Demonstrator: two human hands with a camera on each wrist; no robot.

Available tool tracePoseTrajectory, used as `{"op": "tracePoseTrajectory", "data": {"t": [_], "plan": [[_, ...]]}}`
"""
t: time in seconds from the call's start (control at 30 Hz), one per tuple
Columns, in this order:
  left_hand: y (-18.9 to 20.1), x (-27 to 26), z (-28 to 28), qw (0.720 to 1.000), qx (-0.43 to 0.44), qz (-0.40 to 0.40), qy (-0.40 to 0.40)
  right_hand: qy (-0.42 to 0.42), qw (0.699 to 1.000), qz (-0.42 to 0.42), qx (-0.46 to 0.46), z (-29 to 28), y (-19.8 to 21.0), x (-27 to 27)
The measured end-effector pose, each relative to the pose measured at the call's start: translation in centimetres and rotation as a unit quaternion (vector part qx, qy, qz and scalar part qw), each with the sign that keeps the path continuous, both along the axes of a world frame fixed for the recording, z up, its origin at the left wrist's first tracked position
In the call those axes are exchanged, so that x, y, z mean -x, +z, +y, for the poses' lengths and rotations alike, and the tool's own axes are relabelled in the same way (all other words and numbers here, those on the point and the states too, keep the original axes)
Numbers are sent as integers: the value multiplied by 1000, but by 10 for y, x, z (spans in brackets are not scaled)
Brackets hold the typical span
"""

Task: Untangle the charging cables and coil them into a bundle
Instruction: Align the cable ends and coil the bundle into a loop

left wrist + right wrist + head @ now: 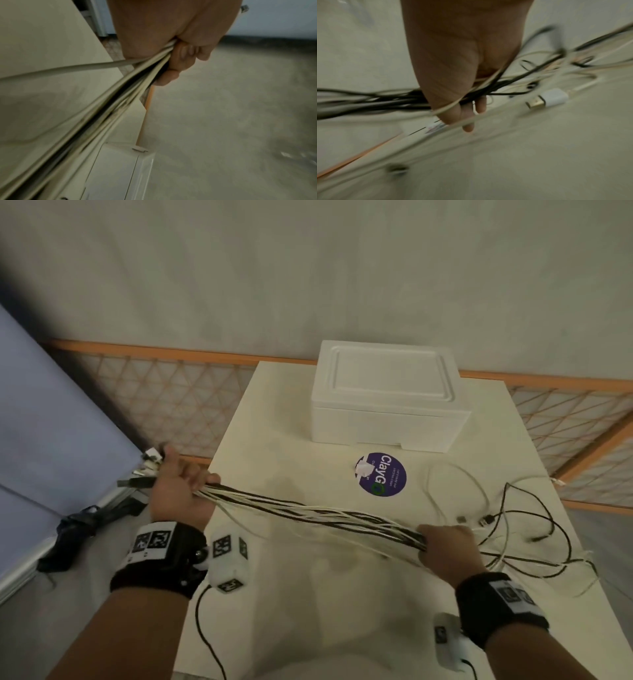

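Observation:
Several black and white charging cables (308, 513) run as one stretched bunch above the cream table (274, 419). My left hand (180, 487) grips one end off the table's left edge, and USB plugs (137, 481) stick out past the fist. In the left wrist view the fingers (181, 54) curl round the pale cables (109, 102). My right hand (445, 546) grips the bunch near the table's right side. In the right wrist view its fingers (467, 116) wrap the dark cables (393, 100). Loose ends (513, 522) lie tangled on the table beyond it, with a white USB plug (546, 100).
A white foam box (387, 398) stands at the back of the table, with a round purple sticker (382, 474) in front of it. An orange-framed lattice screen (178, 398) runs behind. A grey-blue panel (51, 422) leans at the left over the grey floor.

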State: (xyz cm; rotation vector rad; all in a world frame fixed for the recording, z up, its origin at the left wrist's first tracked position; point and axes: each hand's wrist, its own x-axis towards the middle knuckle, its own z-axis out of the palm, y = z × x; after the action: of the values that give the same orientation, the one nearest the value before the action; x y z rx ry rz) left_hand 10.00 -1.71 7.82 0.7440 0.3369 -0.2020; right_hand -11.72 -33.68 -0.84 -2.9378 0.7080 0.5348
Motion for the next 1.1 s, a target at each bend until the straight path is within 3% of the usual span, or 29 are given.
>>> {"op": "tracePoseTrajectory", "data": {"t": [0.07,0.13,0.2,0.3,0.37,0.47,0.6,0.73,0.9,0.93,0.97,1.0,1.07,1.1], "plan": [[-7,4,-1,1000,4,13,-7,1,1000,21,-14,-9,0,8],[-11,14,-15,999,-8,10,-36,20,995,18,-101,-1,14,0],[-11,27,-36,996,-27,-18,-79,48,974,-83,-204,18,40,-20],[0,52,-74,986,-33,-77,-146,127,915,-226,-309,73,83,-55],[12,64,-92,976,-22,-107,-191,156,907,-213,-327,109,90,-74],[27,58,-95,971,-34,-121,-201,117,897,-200,-376,122,81,-85],[23,35,-73,990,-23,-11,-135,153,933,-144,-293,89,70,-74],[0,32,-60,981,-79,111,-136,199,951,-88,-221,71,74,-72],[-21,8,-24,948,-272,104,-132,225,960,-23,-166,61,102,-83],[-20,6,-21,933,-329,55,-138,230,962,-13,-150,59,109,-85],[-15,9,-24,894,-415,-42,-161,241,962,-6,-131,59,116,-87],[-5,17,-33,819,-509,-177,-196,256,960,-5,-114,60,123,-91],[17,42,-65,594,-614,-409,-321,299,950,-24,-92,68,140,-100],[27,54,-82,512,-622,-462,-372,316,943,-35,-93,72,147,-106]]}}
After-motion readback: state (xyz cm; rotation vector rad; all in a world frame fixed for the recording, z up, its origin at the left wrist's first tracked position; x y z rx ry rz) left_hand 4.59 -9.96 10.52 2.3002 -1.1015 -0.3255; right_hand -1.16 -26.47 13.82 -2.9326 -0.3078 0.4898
